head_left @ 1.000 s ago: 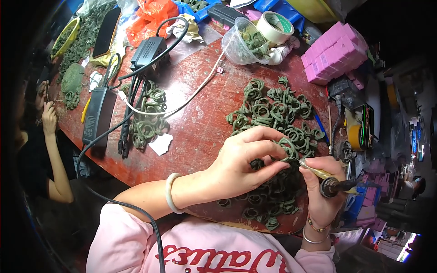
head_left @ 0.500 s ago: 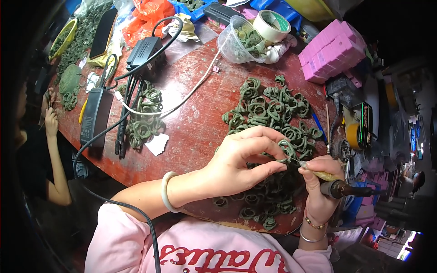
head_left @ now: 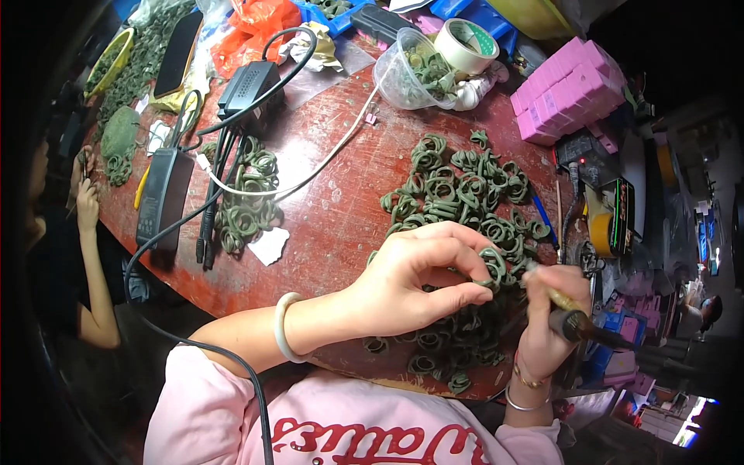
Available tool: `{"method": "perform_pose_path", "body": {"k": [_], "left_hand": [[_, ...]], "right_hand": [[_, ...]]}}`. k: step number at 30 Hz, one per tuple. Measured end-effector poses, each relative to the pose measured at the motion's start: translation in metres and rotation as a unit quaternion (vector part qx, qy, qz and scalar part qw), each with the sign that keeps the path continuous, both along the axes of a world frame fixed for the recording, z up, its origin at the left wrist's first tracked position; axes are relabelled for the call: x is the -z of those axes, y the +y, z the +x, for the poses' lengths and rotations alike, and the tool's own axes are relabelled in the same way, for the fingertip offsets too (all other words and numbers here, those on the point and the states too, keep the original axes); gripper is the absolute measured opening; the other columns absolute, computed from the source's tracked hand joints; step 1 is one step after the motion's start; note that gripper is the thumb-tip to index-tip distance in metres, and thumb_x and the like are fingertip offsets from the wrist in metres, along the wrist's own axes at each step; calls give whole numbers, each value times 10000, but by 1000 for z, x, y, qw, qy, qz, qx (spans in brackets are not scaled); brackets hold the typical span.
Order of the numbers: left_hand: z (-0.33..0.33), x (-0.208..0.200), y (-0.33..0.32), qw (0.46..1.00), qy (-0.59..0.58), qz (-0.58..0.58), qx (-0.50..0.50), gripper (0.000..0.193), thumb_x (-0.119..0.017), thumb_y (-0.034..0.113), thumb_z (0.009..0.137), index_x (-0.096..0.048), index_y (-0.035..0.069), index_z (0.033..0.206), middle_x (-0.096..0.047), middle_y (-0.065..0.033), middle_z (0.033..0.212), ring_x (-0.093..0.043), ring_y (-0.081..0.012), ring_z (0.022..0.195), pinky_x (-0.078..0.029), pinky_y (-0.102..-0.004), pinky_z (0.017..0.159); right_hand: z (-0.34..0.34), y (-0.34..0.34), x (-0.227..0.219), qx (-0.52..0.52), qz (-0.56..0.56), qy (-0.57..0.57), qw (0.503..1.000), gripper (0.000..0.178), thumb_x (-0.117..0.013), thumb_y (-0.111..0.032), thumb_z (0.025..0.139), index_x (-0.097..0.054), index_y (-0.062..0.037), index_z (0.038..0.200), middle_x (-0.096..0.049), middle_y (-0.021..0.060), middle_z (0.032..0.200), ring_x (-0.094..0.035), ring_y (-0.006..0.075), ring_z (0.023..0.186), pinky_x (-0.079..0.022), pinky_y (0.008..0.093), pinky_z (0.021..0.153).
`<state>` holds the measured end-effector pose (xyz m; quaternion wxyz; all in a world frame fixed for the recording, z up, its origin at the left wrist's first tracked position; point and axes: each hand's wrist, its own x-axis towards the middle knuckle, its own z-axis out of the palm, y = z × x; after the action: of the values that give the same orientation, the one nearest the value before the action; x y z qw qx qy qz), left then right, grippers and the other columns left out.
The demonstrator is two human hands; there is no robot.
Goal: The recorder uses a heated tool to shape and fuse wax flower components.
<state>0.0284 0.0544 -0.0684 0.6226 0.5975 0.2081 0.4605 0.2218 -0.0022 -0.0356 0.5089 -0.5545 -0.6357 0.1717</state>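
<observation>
Between the thumb and fingers of my left hand [head_left: 411, 271] is a green, waxy-looking ring [head_left: 493, 262], pinched over the near part of the pile. My right hand [head_left: 542, 329] grips a corded pen-like tool [head_left: 572, 316] with a yellowish grip and a dark rear end. Its tip is smeared by motion, a little right of the ring and apart from it. A heap of similar green rings [head_left: 442, 186] spreads over the red table [head_left: 333, 201], beyond and beneath my hands. My fingers partly hide the held ring.
Left of the heap lie a black power adapter [head_left: 164, 198], cables and a smaller ring cluster [head_left: 252, 170]. A clear tub [head_left: 411, 74], a tape roll [head_left: 466, 46] and pink blocks [head_left: 566, 89] stand at the back. A co-worker's hand [head_left: 87, 201] shows at far left.
My right hand has drawn the tool slightly right, away from the ring its thin tip was touching or close to. My left hand keeps its pinch, the ring turned a little.
</observation>
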Motion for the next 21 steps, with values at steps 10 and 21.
{"method": "perform_pose_path", "body": {"k": [10, 21], "left_hand": [[-1, -2, -1, 995, 47, 72, -45, 151, -706, -43, 795, -653, -8, 931, -573, -157, 1167, -646, -178, 969, -593, -284, 801], [1, 0, -1, 989, 54, 120, -66, 156, -707, -45, 792, -648, -15, 933, -578, -163, 1156, -655, -185, 937, -595, -278, 770]], "right_hand": [[-2, -13, -6, -72, -52, 123, 988, 184, -676, 57, 817, -592, -33, 954, -583, 74, 850, -548, 141, 742, -442, 240, 688], [0, -8, -3, -104, -42, 74, 991, 190, -681, 70, 803, -604, -37, 941, -594, 71, 857, -552, 153, 752, -443, 252, 696]]}}
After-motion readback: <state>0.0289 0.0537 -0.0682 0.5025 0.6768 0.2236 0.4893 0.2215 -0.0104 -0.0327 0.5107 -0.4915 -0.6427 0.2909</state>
